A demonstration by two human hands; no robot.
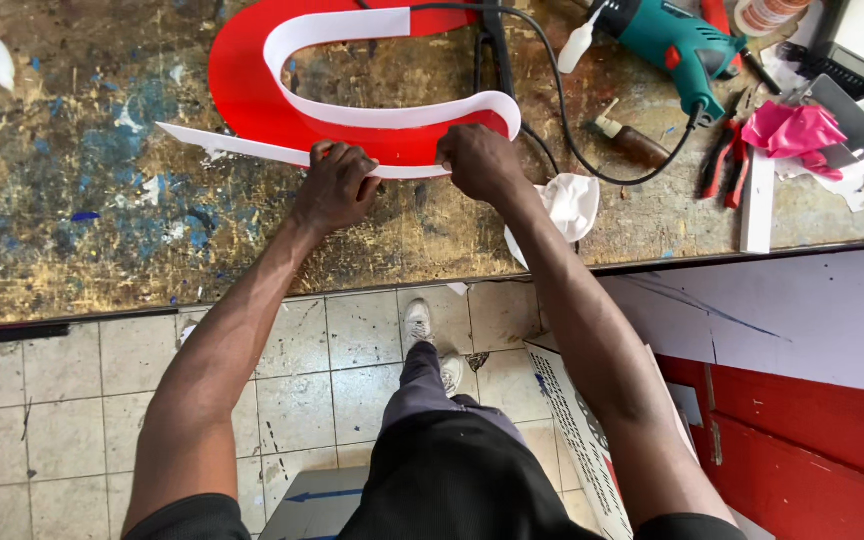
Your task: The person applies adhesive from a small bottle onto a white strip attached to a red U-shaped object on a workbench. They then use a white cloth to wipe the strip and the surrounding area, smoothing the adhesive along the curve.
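A large red curved letter shape (242, 90) lies flat on the paint-stained workbench (72, 220). A white strip (352, 112) stands on edge along its inner curve and runs out along its lower edge to a pointed end at the left. My left hand (335, 188) pinches the strip against the red shape's lower edge. My right hand (480, 162) presses the same strip just to the right, near where it bends round the red tip.
A teal power drill (674, 45) with a black cord, red-handled pliers (722, 165), a small glue bottle (632, 142), a white rag (567, 205) and pink cloth (792, 130) lie at the bench's right. White and red boards (802, 330) lean below. Tiled floor (72, 400) lies beneath.
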